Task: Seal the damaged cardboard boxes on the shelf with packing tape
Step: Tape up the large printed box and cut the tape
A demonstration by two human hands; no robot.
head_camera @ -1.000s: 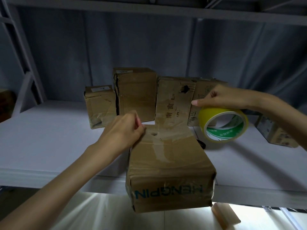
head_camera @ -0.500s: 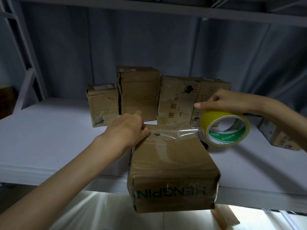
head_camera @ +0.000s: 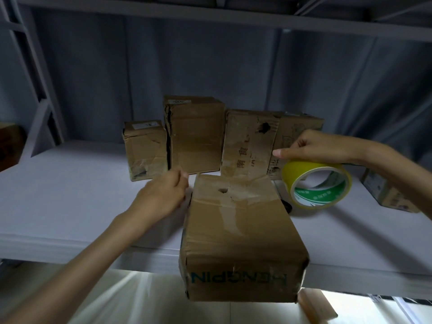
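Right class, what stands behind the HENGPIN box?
Behind the HENGPIN box stands a row of four cardboard boxes; it covers the lower part of one with a hole.

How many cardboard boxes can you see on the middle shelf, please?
6, though others may be hidden: the front box overhanging the edge; four in the back row, small left, tall, holed, fourth; one at far right.

Left shelf (head_camera: pixel 70 188): open surface, passable.
Near centre: large box (head_camera: pixel 240 239) overhanging the shelf edge, blocking.
Far centre: row of four boxes (head_camera: pixel 196 136), standing side by side.
Right: tape roll (head_camera: pixel 316 184) held above the shelf; small box (head_camera: pixel 388 195) beyond.
Overhead: upper shelf (head_camera: pixel 210 17).
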